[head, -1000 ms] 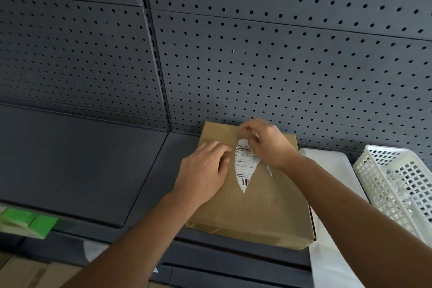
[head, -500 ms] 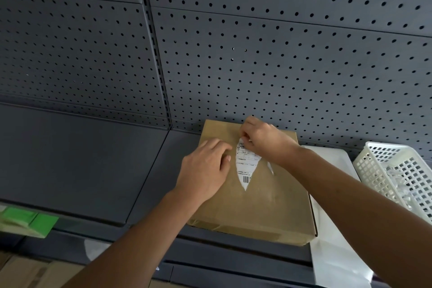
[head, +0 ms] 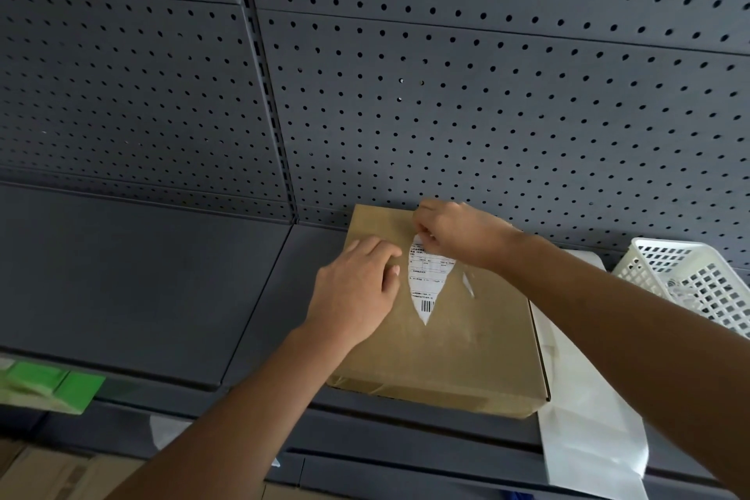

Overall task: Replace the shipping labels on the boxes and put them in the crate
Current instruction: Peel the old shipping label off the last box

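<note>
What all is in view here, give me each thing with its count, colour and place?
pegboard: several panels, dark grey, back wall
shelf: one, dark grey, below the pegboard
cardboard box: one, brown, on the shelf
shipping label: one torn remnant, white with barcode, on the box top
crate: one, white, right end of shelf
sheet: one, white, right of the box, draped over the shelf edge
tag: one, green, lower left
cartons: count unclear, brown, bottom left
left hand: rests on the box beside the label
right hand: pinches the label's top end
</note>
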`<move>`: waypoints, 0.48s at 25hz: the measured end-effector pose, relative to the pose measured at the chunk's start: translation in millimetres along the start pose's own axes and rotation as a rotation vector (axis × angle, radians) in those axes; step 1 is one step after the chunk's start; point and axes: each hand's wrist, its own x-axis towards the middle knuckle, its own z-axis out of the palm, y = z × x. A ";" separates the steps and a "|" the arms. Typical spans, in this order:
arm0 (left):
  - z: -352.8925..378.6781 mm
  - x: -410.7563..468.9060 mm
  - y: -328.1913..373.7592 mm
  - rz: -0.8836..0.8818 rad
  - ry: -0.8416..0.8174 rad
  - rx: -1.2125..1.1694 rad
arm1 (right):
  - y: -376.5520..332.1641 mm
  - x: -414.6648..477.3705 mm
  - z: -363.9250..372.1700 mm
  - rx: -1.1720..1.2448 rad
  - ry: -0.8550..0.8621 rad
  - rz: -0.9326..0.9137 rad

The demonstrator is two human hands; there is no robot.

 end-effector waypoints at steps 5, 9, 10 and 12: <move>-0.3 0.3 1.2 0.002 -0.012 0.007 | 5.2 -12.5 4.5 0.134 0.086 0.079; 0.0 -0.6 1.2 0.004 -0.009 0.012 | 0.9 0.8 2.7 0.000 0.013 -0.004; 0.6 -0.1 1.3 0.007 -0.008 0.016 | -0.7 5.5 0.5 -0.043 -0.007 -0.029; 0.6 0.4 1.6 0.006 -0.008 0.022 | -6.2 12.4 -6.9 -0.105 -0.081 -0.060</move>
